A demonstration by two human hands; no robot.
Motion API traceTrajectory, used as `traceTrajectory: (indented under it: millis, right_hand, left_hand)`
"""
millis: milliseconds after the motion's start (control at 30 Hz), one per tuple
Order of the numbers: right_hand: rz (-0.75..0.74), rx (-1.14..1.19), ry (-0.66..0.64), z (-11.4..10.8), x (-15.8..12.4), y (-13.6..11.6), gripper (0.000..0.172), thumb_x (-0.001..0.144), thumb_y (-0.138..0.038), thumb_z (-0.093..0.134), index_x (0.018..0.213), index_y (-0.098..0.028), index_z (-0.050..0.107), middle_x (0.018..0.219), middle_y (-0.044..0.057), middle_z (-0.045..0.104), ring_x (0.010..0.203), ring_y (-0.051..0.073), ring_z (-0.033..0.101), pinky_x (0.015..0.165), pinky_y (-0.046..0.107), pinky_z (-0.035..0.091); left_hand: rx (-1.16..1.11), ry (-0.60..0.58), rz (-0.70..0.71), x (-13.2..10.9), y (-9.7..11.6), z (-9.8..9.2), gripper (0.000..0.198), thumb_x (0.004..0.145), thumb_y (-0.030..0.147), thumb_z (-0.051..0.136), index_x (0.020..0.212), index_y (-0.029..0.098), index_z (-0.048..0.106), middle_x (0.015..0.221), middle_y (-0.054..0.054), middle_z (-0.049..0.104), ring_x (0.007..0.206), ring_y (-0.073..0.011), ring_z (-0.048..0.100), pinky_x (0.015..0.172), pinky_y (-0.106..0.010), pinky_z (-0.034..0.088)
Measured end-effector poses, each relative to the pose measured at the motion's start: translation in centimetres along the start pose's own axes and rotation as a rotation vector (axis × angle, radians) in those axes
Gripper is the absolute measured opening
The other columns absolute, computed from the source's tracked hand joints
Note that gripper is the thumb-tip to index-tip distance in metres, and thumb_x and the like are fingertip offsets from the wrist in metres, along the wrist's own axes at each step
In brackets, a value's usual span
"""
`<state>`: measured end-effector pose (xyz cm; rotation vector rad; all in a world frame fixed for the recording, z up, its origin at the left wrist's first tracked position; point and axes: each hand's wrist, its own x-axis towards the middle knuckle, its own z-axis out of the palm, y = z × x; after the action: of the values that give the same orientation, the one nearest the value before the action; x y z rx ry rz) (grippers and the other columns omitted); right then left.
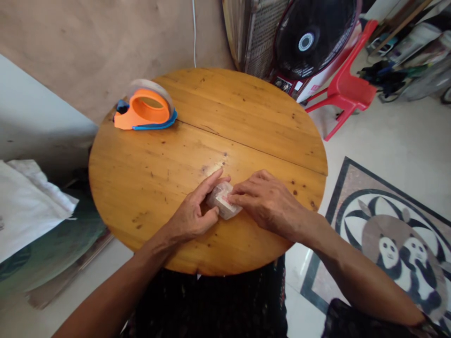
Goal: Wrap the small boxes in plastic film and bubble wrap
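A small, pale, translucent wrapped packet [225, 203] rests on the round wooden table [141, 164], near its front edge. Around the packet's left side curves my left hand [197, 211], its thumb at the near side and its fingers on the far side. My right hand [269, 204] reaches in from the right, with thumb and fingertips pinched together at the packet's top right. What lies under those fingertips is partly hidden. At the table's back left stands an orange and blue tape dispenser [151, 110] with a large roll of tape, apart from both hands.
Behind the table are a wall and a dark fan [306, 42]. A red plastic chair [352, 89] stands at the back right. White sacking [31, 202] lies to the left. On the floor at right is a panda-patterned panel [394, 244].
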<state>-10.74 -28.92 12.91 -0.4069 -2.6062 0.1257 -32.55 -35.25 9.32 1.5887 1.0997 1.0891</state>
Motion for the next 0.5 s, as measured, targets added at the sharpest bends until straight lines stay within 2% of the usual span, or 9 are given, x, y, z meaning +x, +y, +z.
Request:
traceTrajectory:
  millis: [167,300,500]
  right_hand:
    - [0.032,-0.044,-0.010,-0.99,0.04,0.28,0.025,0.100,-0.015,0.044,0.100,-0.020,0.069,0.097,0.004,0.072,0.080,0.015,0.057,0.079,0.032,0.036]
    - [0.032,-0.065,0.017,-0.71,-0.31,0.21,0.021,0.100,-0.018,0.048,0.100,-0.021,0.069,0.097,0.004,0.071,0.080,0.015,0.057,0.079,0.032,0.035]
    - [-0.081,-0.250,-0.049,-0.13,-0.11,-0.28,0.027,0.102,-0.014,0.039,0.103,-0.016,0.066,0.090,0.006,0.069,0.077,0.017,0.053,0.076,0.036,0.032]
  left_hand:
    - [0.007,-0.023,0.016,0.09,0.27,0.00,0.081,0.083,0.015,0.063,0.156,0.022,0.028,0.152,-0.016,0.048,0.138,-0.0263,0.050,0.117,-0.043,0.040]
    - [0.027,-0.032,0.037,0.19,0.30,0.01,0.082,0.081,0.012,0.062,0.155,0.024,0.029,0.150,-0.014,0.050,0.136,-0.0248,0.052,0.117,-0.041,0.040]
    - [0.050,-0.025,0.024,0.32,0.16,-0.07,0.084,0.080,0.015,0.064,0.156,0.024,0.029,0.150,-0.015,0.050,0.134,-0.0259,0.054,0.116,-0.043,0.041]
